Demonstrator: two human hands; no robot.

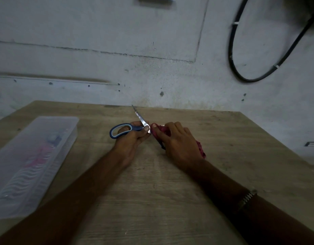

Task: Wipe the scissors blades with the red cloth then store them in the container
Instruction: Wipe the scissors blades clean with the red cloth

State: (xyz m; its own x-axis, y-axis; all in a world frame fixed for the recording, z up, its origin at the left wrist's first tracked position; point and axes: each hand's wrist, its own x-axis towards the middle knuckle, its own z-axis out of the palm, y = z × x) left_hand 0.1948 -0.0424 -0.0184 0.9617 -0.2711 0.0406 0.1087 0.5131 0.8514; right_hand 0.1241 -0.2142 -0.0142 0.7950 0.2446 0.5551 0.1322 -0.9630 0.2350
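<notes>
head: left hand (130, 138) holds scissors (128, 129); no legible writing.

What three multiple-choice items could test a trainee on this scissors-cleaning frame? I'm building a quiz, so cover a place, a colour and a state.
1. Where is the container?
A. left of the hands
B. right of the hands
C. on the wall

2. What colour are the scissors handles?
A. red
B. blue
C. yellow

3. What does the right hand grip?
A. nothing
B. the container
C. the red cloth

Key: 1 A, it lies at the table's left edge; 2 B, a blue loop shows in the left hand; 3 C, cloth is bunched at the blade.
</notes>
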